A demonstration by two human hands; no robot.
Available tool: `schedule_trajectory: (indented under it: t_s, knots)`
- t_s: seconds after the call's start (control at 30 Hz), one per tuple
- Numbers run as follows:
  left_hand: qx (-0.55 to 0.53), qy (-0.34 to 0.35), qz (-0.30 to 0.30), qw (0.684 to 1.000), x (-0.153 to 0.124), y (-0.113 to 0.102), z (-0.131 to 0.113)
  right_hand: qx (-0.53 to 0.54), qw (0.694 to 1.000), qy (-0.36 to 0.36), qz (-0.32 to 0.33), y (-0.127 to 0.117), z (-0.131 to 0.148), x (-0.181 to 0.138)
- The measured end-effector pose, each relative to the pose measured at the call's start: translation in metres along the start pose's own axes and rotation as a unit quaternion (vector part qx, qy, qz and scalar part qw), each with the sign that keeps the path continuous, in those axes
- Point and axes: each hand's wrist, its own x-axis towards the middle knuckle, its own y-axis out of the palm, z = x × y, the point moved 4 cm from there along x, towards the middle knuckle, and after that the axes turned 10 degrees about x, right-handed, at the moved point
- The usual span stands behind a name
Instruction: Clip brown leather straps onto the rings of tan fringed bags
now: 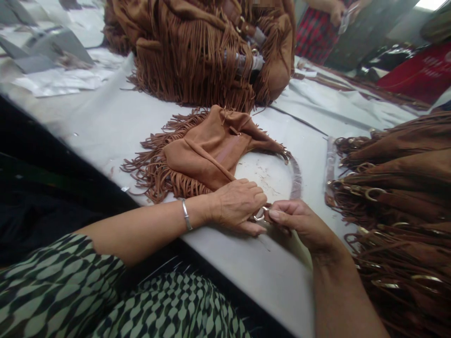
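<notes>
A brown suede fringed bag lies on the white table in front of me. Its wrapped strap curves round from the bag's right corner toward my hands. My left hand, with a silver bangle on the wrist, is closed over a metal ring at the strap's near end. My right hand pinches the strap end right beside that ring, fingers pressed together. The two hands touch at the ring.
A pile of the same fringed bags sits at the back of the table. Several more bags with metal rings are stacked at the right. Another person in red plaid stands at the far side. Grey sheets lie at the back left.
</notes>
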Motion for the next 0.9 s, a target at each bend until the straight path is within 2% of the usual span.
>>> schedule_trajectory:
  t_s: [0.2, 0.37, 0.43, 0.57, 0.63, 0.7, 0.9]
  knots:
    - [0.015, -0.033, 0.008, 0.999, 0.0, 0.001, 0.0, 0.04, 0.998, 0.005, -0.047, 0.004, -0.003, -0.005]
    - [0.021, -0.012, 0.029, 0.999, 0.004, 0.002, -0.003, 0.034, 0.995, -0.001, -0.097, 0.006, -0.006, -0.007]
    - [0.018, 0.008, 0.031, 0.999, 0.004, 0.003, -0.005, 0.02, 0.997, 0.001, -0.07, 0.004, -0.006, -0.003]
    - [0.014, 0.057, 0.03, 0.998, 0.001, 0.002, -0.011, -0.017, 0.999, 0.015, 0.04, 0.0, -0.002, 0.007]
    - [0.01, 0.071, 0.027, 0.997, -0.001, 0.001, -0.013, -0.027, 0.997, 0.016, 0.074, -0.001, 0.0, 0.011]
    - [-0.005, 0.063, 0.024, 0.998, -0.003, -0.001, -0.012, -0.027, 0.997, 0.009, 0.074, -0.002, 0.001, 0.011]
    - [-0.037, 0.011, 0.031, 0.999, -0.003, -0.003, -0.004, -0.005, 1.0, 0.017, 0.008, -0.005, -0.003, 0.002]
